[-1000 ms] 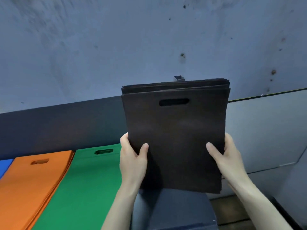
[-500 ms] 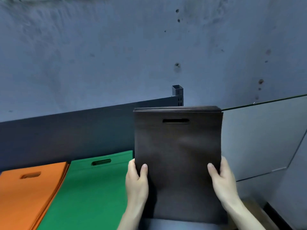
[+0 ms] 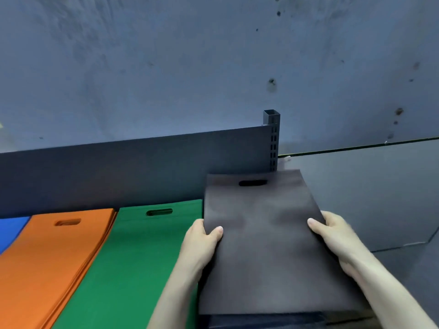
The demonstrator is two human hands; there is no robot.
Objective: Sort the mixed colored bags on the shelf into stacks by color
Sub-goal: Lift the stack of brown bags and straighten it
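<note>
A stack of dark brown bags (image 3: pixel 266 236) with a cut-out handle lies nearly flat at the right end of the shelf. My left hand (image 3: pixel 202 243) grips its left edge, thumb on top. On the opposite edge my right hand (image 3: pixel 332 236) holds it the same way. A green stack (image 3: pixel 133 264) lies directly to the left, touching or almost touching the brown one. Further left sit an orange stack (image 3: pixel 47 262) and a sliver of a blue stack (image 3: pixel 10 231) at the frame edge.
The shelf's dark back panel (image 3: pixel 118 172) runs behind the stacks and ends at a slotted upright post (image 3: pixel 272 141). A concrete wall (image 3: pixel 190 62) rises behind. A grey panel (image 3: pixel 370 193) stands right of the shelf.
Both hands have lowered the brown stack from upright in front of the wall to nearly flat on the shelf beside the green stack. The grip has not changed.
</note>
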